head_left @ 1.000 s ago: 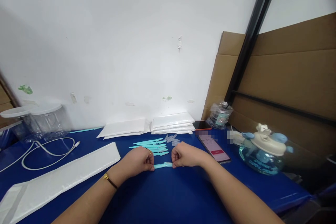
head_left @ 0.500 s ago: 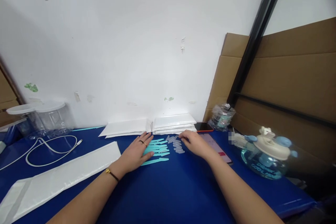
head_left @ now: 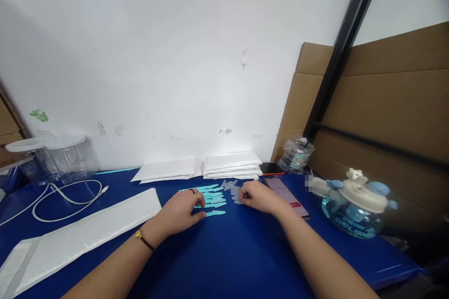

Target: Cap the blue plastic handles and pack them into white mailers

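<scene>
Several teal plastic strips [head_left: 214, 195] lie in a row on the blue table [head_left: 228, 257], with one more strip [head_left: 215, 213] set just in front of them. My left hand [head_left: 182, 210] rests on the row's left end, its fingers curled and pinched on a teal strip. A few small clear caps [head_left: 229, 184] lie to the right of the strips. My right hand [head_left: 257, 196] reaches in from the right, fingertips pinched together on one of these clear caps. The left wrist carries a thin bracelet.
Two stacks of white padded envelopes [head_left: 231, 164] sit by the wall, and a long white bag [head_left: 84, 233] lies at the left with a white cable [head_left: 66, 201] and clear jars [head_left: 66, 156]. Right of my hands are two phones [head_left: 286, 194], a blue water jug [head_left: 354, 208] and cardboard [head_left: 386, 103].
One second ago both hands held one teal strip between them near me. They then reached out flat to the strips and caps, and have now curled into pinches there.
</scene>
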The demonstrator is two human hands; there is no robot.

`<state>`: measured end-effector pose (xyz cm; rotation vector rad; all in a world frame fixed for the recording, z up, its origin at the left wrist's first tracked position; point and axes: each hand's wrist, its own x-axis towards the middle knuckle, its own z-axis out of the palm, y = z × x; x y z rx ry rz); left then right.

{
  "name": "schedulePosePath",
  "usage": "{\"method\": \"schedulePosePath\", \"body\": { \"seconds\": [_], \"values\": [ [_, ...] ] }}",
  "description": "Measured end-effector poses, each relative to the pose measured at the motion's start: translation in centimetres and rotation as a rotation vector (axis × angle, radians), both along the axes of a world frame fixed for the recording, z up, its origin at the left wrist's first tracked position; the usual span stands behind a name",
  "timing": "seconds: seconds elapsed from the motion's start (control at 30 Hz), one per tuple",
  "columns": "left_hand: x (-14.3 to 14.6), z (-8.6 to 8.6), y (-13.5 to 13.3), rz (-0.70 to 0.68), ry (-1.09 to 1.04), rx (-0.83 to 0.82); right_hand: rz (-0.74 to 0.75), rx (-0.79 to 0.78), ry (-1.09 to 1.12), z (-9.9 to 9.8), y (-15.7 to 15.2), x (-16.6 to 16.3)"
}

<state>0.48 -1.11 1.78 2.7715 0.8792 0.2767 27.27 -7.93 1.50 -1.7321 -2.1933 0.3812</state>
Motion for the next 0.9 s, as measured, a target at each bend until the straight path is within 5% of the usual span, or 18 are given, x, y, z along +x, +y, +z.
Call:
{"method": "schedulePosePath", "body": {
  "seconds": [0.33,0.9],
  "values": [
    [0.5,-0.4,-0.5,0.073,0.046,-0.178,0.063,-0.212,0.196,-0.2,-0.4,-0.3],
    [1.4,-0.3,-1.3,0.033,0.008,-0.210,0.138,-0.130,0.217,-0.9,-0.2,-2.9]
  ]
}}
